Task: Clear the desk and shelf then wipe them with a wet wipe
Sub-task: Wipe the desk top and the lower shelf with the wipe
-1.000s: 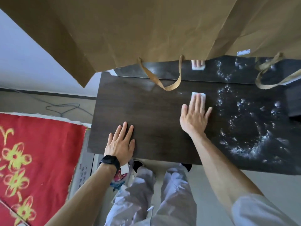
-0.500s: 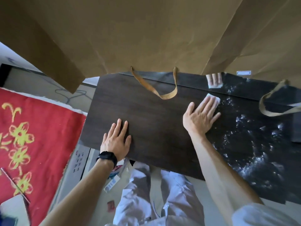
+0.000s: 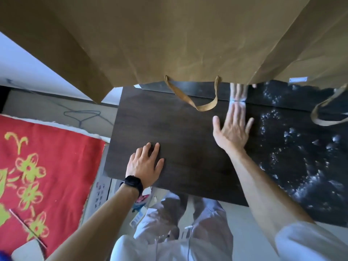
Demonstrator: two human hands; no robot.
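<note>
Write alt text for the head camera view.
A person's right hand presses a wet wipe flat on a dark desk near its back edge, while the left hand rests flat nearer the front. Brown paper bags hang overhead, and white smears speckle the desk's right side.

Brown paper bags (image 3: 169, 44) hang low over the back edge of the desk (image 3: 178, 147), 2 handle loops (image 3: 199, 107) dangling into the gap. My right hand (image 3: 233, 129) lies flat between those loops, fingertips at the glossy back panel (image 3: 197, 89). Bare wood lies open between it and my left hand (image 3: 145, 164).
</note>
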